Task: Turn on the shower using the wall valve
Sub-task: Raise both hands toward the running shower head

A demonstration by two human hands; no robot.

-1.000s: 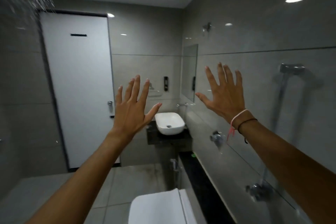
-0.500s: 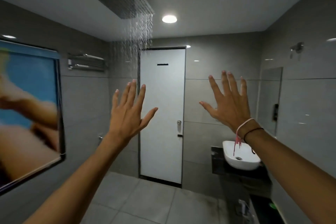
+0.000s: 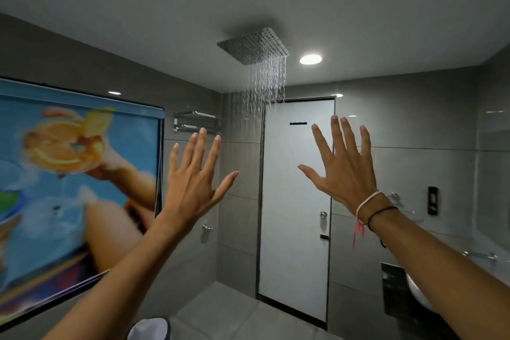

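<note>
A square metal shower head (image 3: 252, 45) hangs from the ceiling, and water streams (image 3: 266, 85) fall from it. My left hand (image 3: 193, 185) is raised in front of me, fingers spread, holding nothing. My right hand (image 3: 345, 171) is raised beside it, also spread and empty, with a pink string and a black band on the wrist. Both hands are well below and in front of the falling water. The wall valve is not in view.
A white door (image 3: 296, 207) stands straight ahead. A colourful blind (image 3: 71, 188) covers the left wall, with a metal towel rack (image 3: 194, 120) beside it. A white basin (image 3: 418, 294) sits at the lower right, a wall hook (image 3: 207, 227) left of the door.
The view has swung left and upward, away from the right wall with its valves. The shower head now sits near the centre. Both hands stay raised and spread.
</note>
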